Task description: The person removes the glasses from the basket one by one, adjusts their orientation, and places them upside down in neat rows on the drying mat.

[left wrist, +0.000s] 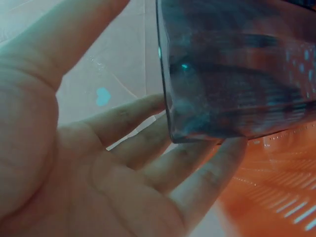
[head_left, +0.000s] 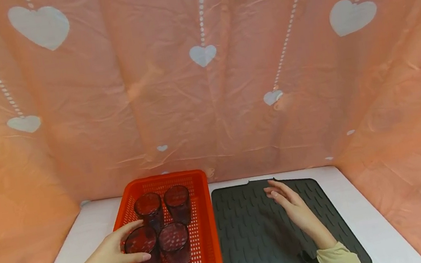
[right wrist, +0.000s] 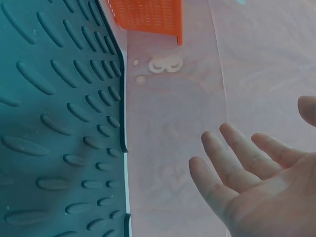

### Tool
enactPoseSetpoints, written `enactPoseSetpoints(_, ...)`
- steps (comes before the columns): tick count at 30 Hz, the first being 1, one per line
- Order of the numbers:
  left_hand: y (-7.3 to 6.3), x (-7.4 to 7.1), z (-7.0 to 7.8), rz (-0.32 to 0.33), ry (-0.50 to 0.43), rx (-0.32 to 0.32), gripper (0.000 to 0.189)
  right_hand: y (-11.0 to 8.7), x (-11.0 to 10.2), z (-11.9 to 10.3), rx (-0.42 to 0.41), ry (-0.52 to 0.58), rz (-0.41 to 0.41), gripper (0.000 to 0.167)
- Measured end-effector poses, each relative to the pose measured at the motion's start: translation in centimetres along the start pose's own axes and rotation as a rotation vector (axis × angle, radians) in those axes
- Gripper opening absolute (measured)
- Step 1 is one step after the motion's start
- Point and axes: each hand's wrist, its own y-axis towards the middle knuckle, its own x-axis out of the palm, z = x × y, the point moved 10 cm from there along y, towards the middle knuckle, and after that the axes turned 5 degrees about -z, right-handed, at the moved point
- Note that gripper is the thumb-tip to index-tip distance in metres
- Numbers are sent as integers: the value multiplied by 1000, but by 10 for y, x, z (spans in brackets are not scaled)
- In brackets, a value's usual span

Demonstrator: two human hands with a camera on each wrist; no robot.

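Several dark purple glass tumblers stand upright in an orange plastic basket (head_left: 212, 257). My left hand (head_left: 108, 253) reaches over the basket's left side to the near-left tumbler (head_left: 141, 239), its thumb in front and its fingers behind. In the left wrist view the fingers (left wrist: 197, 180) lie fairly straight along the wall of that tumbler (left wrist: 237, 74), and the palm is apart from it. Beside it stands the near-right tumbler (head_left: 174, 240). My right hand (head_left: 291, 205) hovers over the dark ribbed mat (head_left: 245, 234), fingers loosely spread and holding nothing.
Two more tumblers, the far-left one (head_left: 149, 205) and the far-right one (head_left: 177, 199), stand at the back of the basket. Basket and mat lie side by side on a white table (head_left: 372, 216). A pink sheet (head_left: 173, 96) with white hearts hangs behind and along both sides.
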Motion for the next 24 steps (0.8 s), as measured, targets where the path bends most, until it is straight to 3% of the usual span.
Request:
enactPoseSetpoints(7, -1, 0, -1, 18, 22, -42, 82, -1, 4, 2, -13, 24, -11, 42)
enactPoseSetpoints(24, 1, 4, 0, 60, 68, -45, 86, 1, 13, 11, 74, 80, -36, 45)
